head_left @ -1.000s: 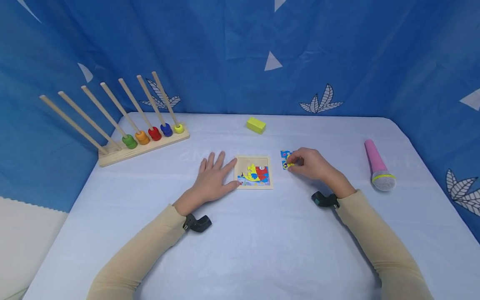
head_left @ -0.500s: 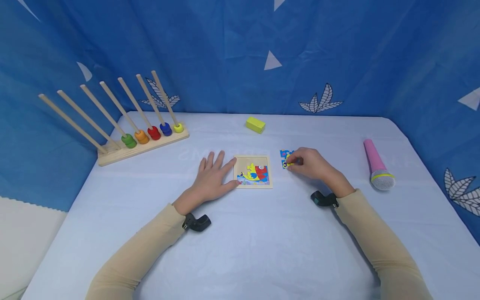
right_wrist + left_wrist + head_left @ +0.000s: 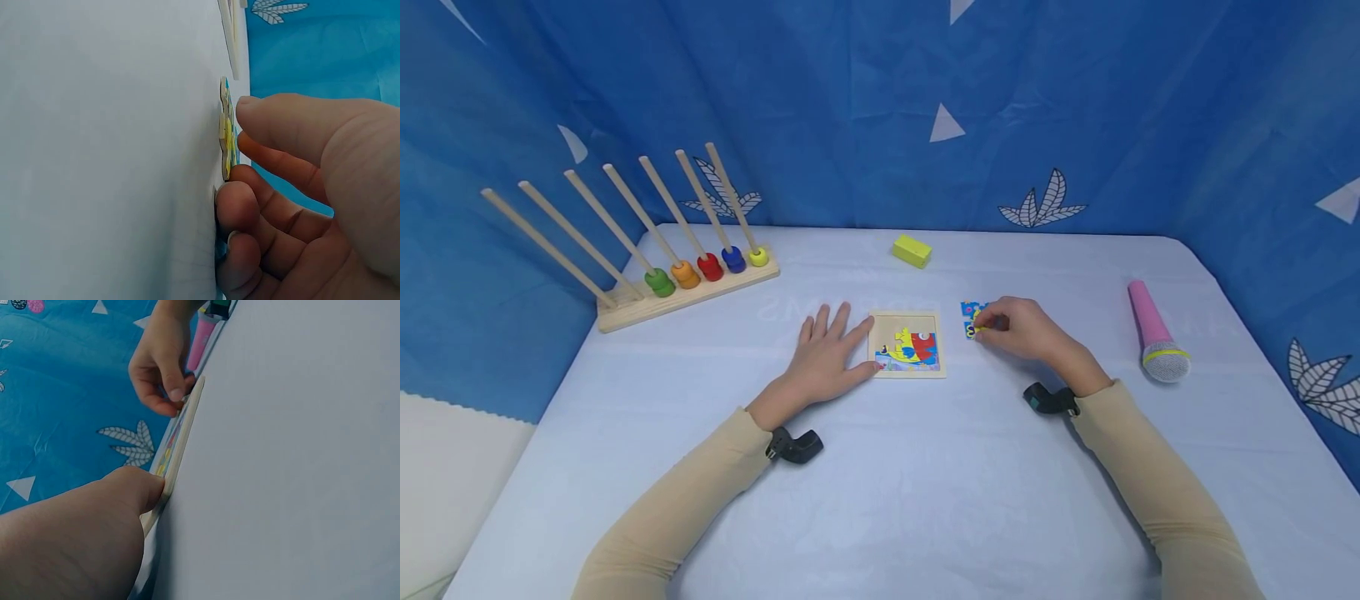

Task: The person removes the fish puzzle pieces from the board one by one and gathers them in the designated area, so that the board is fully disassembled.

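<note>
Pieces (image 3: 967, 310) are lying right of the board (image 3: 887, 326), which, unchanged, is staying part-filled; left hand (image 3: 822, 364) is resting spread at its edge, right hand (image 3: 1025, 328) is bending over them, whether grasping one unclear.

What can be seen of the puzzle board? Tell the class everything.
The puzzle board is pale, shallow and squarish, wooden by its look, with a raised rim. It lies flat on the table. Red, yellow and blue pieces lie in its near part; bare backing shows beyond. The left hand touches its left edge.
</note>
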